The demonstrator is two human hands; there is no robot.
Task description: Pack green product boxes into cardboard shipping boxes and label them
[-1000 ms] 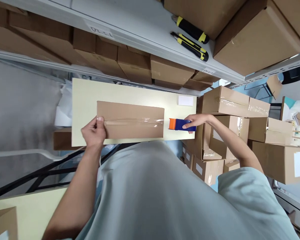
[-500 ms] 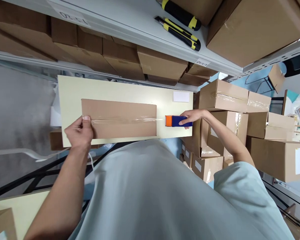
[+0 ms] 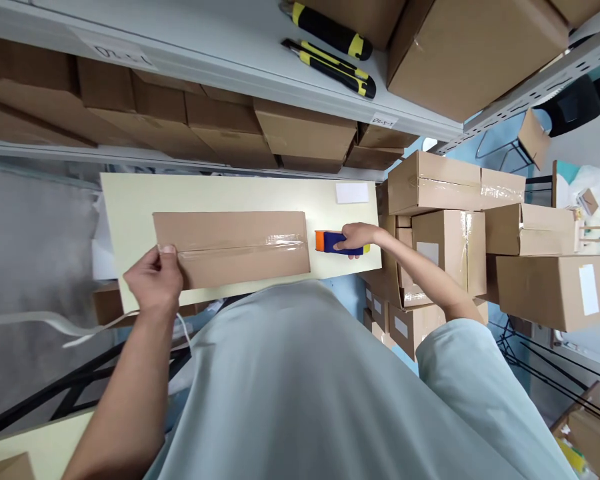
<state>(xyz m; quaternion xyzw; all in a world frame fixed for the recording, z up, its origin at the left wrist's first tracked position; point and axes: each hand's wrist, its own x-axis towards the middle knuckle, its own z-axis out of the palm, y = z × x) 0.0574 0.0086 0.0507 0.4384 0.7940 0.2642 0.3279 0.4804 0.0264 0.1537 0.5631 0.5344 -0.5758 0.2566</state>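
Note:
A long, flat-topped cardboard box [image 3: 230, 270] lies on the pale yellow tabletop [image 3: 190, 190], with a seam along its top. Clear tape [image 3: 286, 240] shines over the right part of that seam. At the box's left end, my left hand [image 3: 155, 277] is closed on the edge, thumb on top. My right hand [image 3: 359, 237] is wrapped round a blue and orange tape dispenser [image 3: 336, 243], just right of the box and apart from it. The dispenser's orange end points toward the box. Most of my right fingers are hidden beneath it.
A white paper label [image 3: 352, 193] lies at the table's back right. Above, a metal shelf [image 3: 205, 50] holds two utility knives [image 3: 330, 67] and cardboard boxes. More taped boxes [image 3: 447, 183] are stacked on the right. A white cable [image 3: 45, 321] hangs at the left.
The tape strand stretched between box and dispenser is no longer visible. The dispenser sits slightly nearer the box, tilted a little. The box has turned slightly, and the whole view has shifted.

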